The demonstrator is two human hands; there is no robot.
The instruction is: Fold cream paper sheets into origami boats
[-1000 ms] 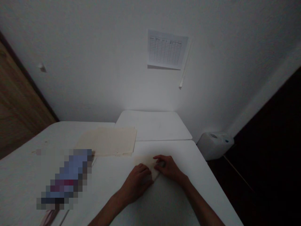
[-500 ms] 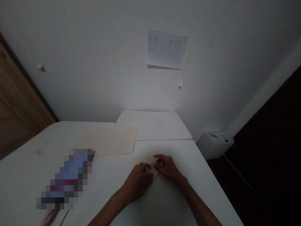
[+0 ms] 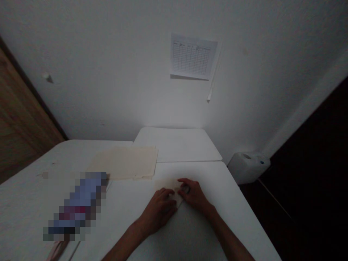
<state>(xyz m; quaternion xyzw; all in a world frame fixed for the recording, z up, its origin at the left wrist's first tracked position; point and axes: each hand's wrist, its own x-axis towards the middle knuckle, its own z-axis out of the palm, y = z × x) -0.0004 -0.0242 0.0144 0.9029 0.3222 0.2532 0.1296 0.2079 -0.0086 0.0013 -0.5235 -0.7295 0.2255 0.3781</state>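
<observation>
Both my hands rest on a small cream sheet of paper (image 3: pixel 166 183) lying on the white table (image 3: pixel 190 232). My left hand (image 3: pixel 159 210) lies palm down over the sheet's near part, fingers together and slightly curled. My right hand (image 3: pixel 193 194) presses the sheet's right edge with bent fingertips in a pinch-like pose. Most of the sheet is hidden under the hands.
A stack of cream paper sheets (image 3: pixel 126 162) lies behind and to the left. A blurred-out object (image 3: pixel 76 204) sits at the left. A second white table (image 3: pixel 176 144) abuts the wall, which bears a printed chart (image 3: pixel 192 56). A white canister (image 3: pixel 248 165) stands on the dark floor at the right.
Hardly anything differs: both hands stay on the small sheet, with the fingers shifting only slightly.
</observation>
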